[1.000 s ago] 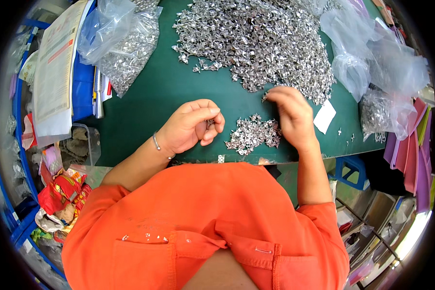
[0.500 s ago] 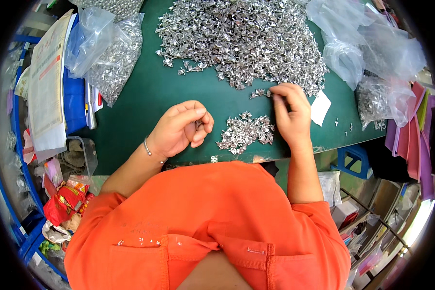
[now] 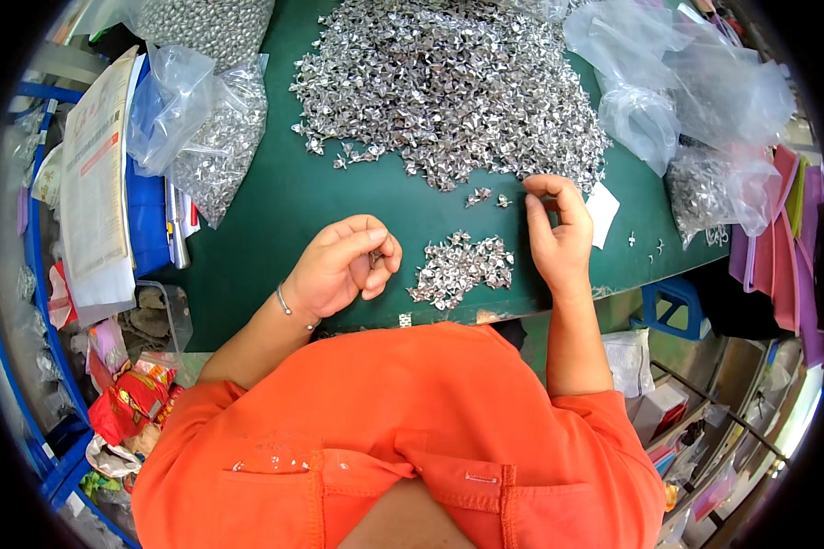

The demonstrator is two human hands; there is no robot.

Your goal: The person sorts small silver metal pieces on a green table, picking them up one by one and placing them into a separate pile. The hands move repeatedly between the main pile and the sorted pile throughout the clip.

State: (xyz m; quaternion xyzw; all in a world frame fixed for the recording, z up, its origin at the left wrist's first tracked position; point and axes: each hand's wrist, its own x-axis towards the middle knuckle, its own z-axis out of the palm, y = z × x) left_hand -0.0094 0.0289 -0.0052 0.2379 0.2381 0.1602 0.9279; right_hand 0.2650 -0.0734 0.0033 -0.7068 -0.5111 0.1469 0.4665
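My left hand (image 3: 346, 265) is held palm-up above the green table, its fingers curled closed round a small silver metal piece (image 3: 374, 258) that shows between thumb and fingers. Between my hands lies a small heap of similar silver pieces (image 3: 462, 270). My right hand (image 3: 561, 240) is by the near edge of the large pile of silver pieces (image 3: 449, 87), thumb and forefinger drawn together. Whatever is between those fingertips is too small to make out. A few loose pieces (image 3: 478, 197) lie just left of its fingertips.
Clear plastic bags of silver parts (image 3: 218, 151) stand at the left beside a blue rack with papers (image 3: 96, 183). More plastic bags (image 3: 705, 188) and a white card (image 3: 602, 215) are at the right. The green table's (image 3: 330, 188) near edge runs close to my body.
My right fingertips have drawn slightly right, away from the loose pieces, which now lie a little apart. My left hand stays curled. The whole view has shifted slightly.
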